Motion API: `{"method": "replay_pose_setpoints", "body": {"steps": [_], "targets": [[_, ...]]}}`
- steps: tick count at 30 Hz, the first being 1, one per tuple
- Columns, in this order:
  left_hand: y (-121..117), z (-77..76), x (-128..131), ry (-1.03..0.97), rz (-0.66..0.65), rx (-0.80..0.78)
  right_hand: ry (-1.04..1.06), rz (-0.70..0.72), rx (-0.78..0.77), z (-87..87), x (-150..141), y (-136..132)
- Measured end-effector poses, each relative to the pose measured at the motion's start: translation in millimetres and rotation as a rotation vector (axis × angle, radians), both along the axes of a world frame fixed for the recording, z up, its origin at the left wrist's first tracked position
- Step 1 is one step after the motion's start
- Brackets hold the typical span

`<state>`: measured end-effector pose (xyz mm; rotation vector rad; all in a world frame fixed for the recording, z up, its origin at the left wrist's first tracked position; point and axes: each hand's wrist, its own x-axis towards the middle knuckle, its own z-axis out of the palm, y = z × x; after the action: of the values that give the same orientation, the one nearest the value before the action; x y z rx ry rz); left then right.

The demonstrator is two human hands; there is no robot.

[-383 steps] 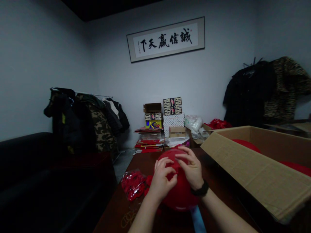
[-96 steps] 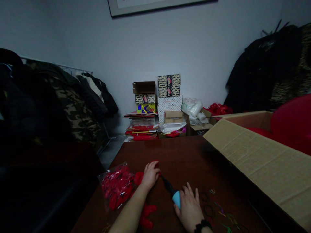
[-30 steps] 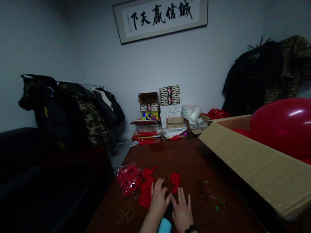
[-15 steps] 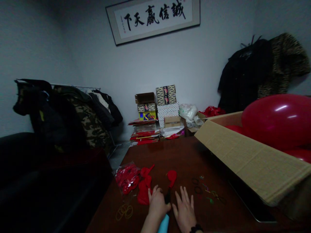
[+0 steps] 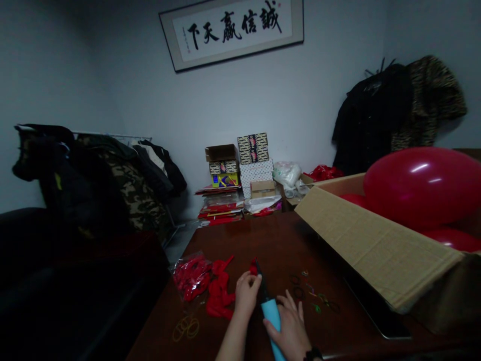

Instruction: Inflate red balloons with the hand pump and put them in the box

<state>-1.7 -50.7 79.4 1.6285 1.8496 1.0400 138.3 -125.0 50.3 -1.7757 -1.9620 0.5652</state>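
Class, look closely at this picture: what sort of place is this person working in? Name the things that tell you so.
Probably an office back room used for storage and party preparation. A framed calligraphy scroll hangs on the wall, coats hang in a corner, boxes are stacked by the wall, and a cardboard box holds inflated red balloons.

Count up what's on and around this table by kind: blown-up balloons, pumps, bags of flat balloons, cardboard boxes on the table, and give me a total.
Inflated red balloon, topmost in the box; others beneath are partly hidden: 1 counted
Blue hand pump, gripped by the right hand, left hand at its nozzle: 1
Bag of flat red balloons: 1
Open cardboard box on the table: 1
Total: 4
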Motion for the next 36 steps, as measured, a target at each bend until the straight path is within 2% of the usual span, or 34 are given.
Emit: {"method": "replay_pose_setpoints", "body": {"steps": [3, 7, 9, 13, 15, 23, 29, 36], "targets": [[4, 8.9, -5, -0.258, -0.007, -0.020, -0.038, -0.020, 0.091, 9.6, 11, -2], [4, 24.3, -6, -0.753, 0.020, -0.332, -0.075, 0.010, 0.160, 18.7, 25, -2], [4, 31.0, -3, -0.979, 0.020, -0.407, -0.080, 0.048, 0.170, 21.1, 31, -1], [8, 37.8, 4, -1.363, -0.190, -0.354, -0.100, 0.081, 0.146, 24.6, 38, -1], [9, 37.7, 8, -1.478, -0.233, -0.317, -0.105, 0.102, 0.111, 26.3, 40, -3], [3, 29.0, 13, -1.589, -0.257, -0.241, -0.031, 0.154, 0.011, 36.1, 41, -9], [-8, 22.6, 12, -1.504, -0.274, -0.289, 0.070, 0.185, -0.074, 42.9, 40, -14], [-13, 22.2, 10, -1.417, -0.403, -0.355, 0.091, 0.211, -0.097, 44.0, 43, -21]]}}
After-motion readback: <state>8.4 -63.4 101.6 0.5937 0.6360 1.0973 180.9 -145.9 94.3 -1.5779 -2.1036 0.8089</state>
